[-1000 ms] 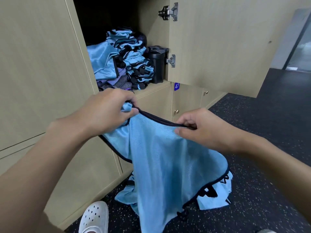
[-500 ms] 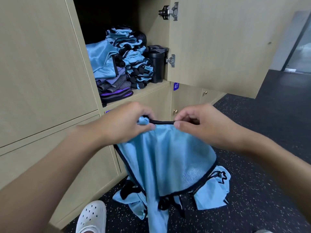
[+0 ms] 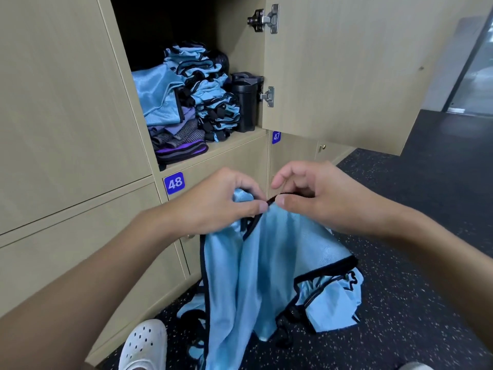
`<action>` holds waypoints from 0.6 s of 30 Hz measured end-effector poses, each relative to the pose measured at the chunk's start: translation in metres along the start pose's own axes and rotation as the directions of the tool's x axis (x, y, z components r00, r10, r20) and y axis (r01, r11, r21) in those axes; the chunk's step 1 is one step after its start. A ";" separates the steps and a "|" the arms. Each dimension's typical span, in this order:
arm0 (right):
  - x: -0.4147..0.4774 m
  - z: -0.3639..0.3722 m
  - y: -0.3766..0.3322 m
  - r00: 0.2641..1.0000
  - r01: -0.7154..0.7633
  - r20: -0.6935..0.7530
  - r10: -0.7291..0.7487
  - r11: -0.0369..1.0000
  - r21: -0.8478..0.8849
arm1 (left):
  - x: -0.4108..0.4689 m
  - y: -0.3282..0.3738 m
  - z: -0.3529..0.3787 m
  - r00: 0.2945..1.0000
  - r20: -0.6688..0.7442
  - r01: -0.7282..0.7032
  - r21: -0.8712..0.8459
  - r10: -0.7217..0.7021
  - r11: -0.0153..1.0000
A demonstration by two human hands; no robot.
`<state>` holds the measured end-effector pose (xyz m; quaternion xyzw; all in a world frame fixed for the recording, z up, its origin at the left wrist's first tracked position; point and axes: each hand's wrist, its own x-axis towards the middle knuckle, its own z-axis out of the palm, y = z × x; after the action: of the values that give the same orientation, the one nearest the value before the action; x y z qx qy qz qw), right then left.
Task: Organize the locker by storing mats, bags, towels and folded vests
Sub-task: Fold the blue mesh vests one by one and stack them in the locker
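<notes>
A light blue vest [image 3: 266, 263] with black trim hangs in front of me, folded lengthwise. My left hand [image 3: 224, 201] pinches its top edge and bunched fabric. My right hand [image 3: 314, 196] pinches the black trim right beside it, thumb tips almost touching. More blue vests [image 3: 333, 300] lie on the floor behind it. Inside the open locker [image 3: 213, 145] stands a stack of folded blue vests [image 3: 210, 97], another blue vest [image 3: 157, 97] on purple and grey folded towels [image 3: 178, 145], and a black bottle [image 3: 246, 102].
The locker door [image 3: 360, 62] stands open to the right above my hands. Closed lockers numbered 48 [image 3: 174, 182] and 47 [image 3: 276, 136] are below. A white clog [image 3: 144, 345] is on the dark speckled floor [image 3: 400, 329] at bottom left.
My hands have come together, bringing the two top corners of the vest side by side, so it now hangs folded and narrower. The view has tilted down a little.
</notes>
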<state>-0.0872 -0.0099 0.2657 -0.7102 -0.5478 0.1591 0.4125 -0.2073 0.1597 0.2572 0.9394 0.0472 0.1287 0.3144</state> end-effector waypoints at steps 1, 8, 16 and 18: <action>-0.001 -0.003 0.000 1.000 -0.006 -0.010 0.006 1.000 -0.024 | 0.000 -0.004 -0.004 1.000 -0.014 0.008 0.049 -0.007 0.999; -0.001 -0.006 0.001 1.000 -0.004 0.002 0.004 1.000 -0.028 | 0.000 0.005 0.006 0.993 0.108 -0.015 -0.206 0.038 0.978; -0.006 -0.015 0.002 0.996 -0.025 -0.083 0.027 0.999 0.028 | 0.002 -0.004 -0.012 0.999 -0.027 0.046 0.012 -0.046 0.999; -0.008 -0.021 0.000 0.993 -0.015 -0.119 0.022 0.998 0.057 | 0.001 -0.010 -0.017 0.997 -0.044 0.066 0.076 -0.063 0.995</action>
<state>-0.0756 -0.0257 0.2768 -0.7118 -0.5108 0.1353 0.4627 -0.2112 0.1779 0.2643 0.9460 0.0890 0.1359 0.2806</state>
